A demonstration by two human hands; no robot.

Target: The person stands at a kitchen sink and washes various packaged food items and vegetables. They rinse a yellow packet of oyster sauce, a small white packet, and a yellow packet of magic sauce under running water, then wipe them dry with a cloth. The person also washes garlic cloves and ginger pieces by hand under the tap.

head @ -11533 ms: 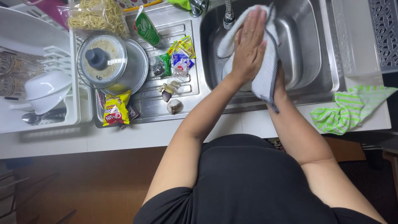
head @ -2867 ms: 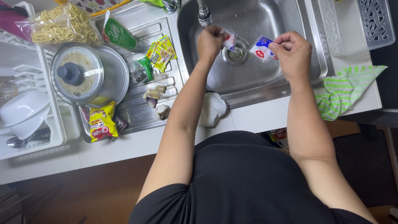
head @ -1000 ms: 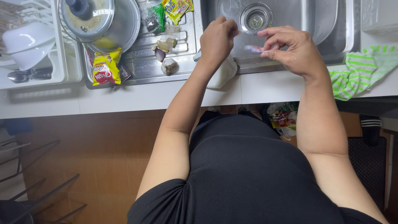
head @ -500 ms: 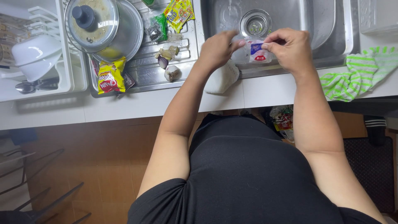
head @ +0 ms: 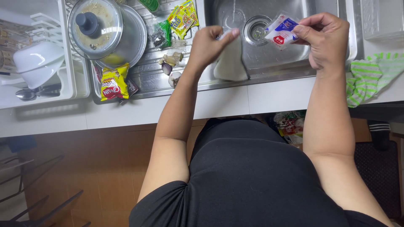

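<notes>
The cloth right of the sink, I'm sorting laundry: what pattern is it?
Green and white stripes on the cloth, seen in the head view.

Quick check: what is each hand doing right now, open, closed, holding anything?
Left hand: closed, resting on the white cloth draped over the steel sink's edge.
Right hand: pinching a small white, blue and red plastic packet.

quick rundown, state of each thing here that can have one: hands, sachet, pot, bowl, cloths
right hand: pinching the small sachet above the sink
left hand: resting on the white cloth at the sink's front edge
small sachet: held up; open or sealed cannot be told
pot: glass lid on
white bowl: upside down in the rack
striped cloth: crumpled on the counter
</notes>
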